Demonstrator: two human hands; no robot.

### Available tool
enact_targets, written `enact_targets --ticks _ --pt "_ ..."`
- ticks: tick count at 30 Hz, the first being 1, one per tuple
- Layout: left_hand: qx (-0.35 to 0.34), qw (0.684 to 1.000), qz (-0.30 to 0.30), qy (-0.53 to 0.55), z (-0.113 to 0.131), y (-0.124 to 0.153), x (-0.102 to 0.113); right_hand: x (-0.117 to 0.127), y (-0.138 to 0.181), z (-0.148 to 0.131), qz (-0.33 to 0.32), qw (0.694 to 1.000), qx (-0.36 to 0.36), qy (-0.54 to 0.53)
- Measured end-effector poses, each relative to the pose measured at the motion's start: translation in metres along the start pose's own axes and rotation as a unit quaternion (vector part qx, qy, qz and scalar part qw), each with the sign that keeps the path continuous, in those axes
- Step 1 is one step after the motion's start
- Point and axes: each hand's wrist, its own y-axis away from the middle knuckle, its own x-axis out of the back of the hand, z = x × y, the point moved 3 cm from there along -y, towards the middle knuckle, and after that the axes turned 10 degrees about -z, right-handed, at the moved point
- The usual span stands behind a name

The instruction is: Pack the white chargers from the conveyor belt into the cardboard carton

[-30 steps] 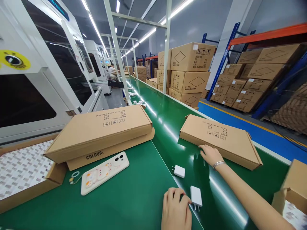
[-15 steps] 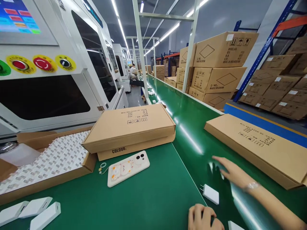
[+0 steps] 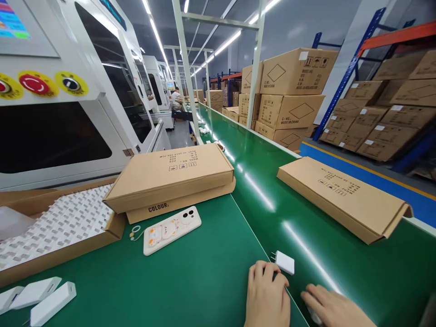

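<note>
My left hand (image 3: pixel 267 293) rests at the seam between the green table and the green belt. Its fingers are curled together, and whatever may be under them is hidden. Just beyond its fingertips a white charger plug (image 3: pixel 284 263) lies on the belt, metal prongs pointing left. My right hand (image 3: pixel 335 306), somewhat blurred, is low at the bottom edge, fingers bent over a second white charger plug (image 3: pixel 314 316) that shows only in part. Several more white charger plugs (image 3: pixel 53 303) lie at the lower left of the table.
A phone in a cartoon case (image 3: pixel 172 230) lies before two stacked flat cartons (image 3: pixel 170 177). On the left stands an open box (image 3: pixel 61 252) of white pieces in rows. Another flat carton (image 3: pixel 344 195) sits across the belt (image 3: pixel 252 218). A white machine (image 3: pixel 98 122) borders the left.
My right hand has drawn back from the far belt to the charger plug near the bottom edge. My left hand shows further up, close to the other plug. The view has turned slightly right.
</note>
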Motion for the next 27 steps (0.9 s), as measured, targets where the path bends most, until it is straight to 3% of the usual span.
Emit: enact_targets --ticks 5,12,16,21,27 --pt "-0.01 1.0 0.01 -0.004 -0.001 -0.001 -0.003 0.048 -0.038 -0.008 0.007 0.989 -0.141 0.037" --pt "-0.02 0.998 0.038 -0.049 -0.013 -0.002 -0.015 0.029 -0.088 -0.019 -0.119 0.968 -0.212 0.053" --pt "-0.008 0.999 0.04 -0.024 -0.01 -0.002 -0.013 0.03 -0.076 -0.003 -0.109 0.972 -0.206 0.027" --pt "0.002 1.0 0.006 -0.009 0.001 0.0 -0.002 0.03 -0.043 0.018 -0.051 0.96 -0.217 -0.167" --pt "0.007 0.999 -0.034 -0.024 0.008 0.002 0.004 0.015 -0.023 0.002 0.015 0.958 -0.258 -0.128"
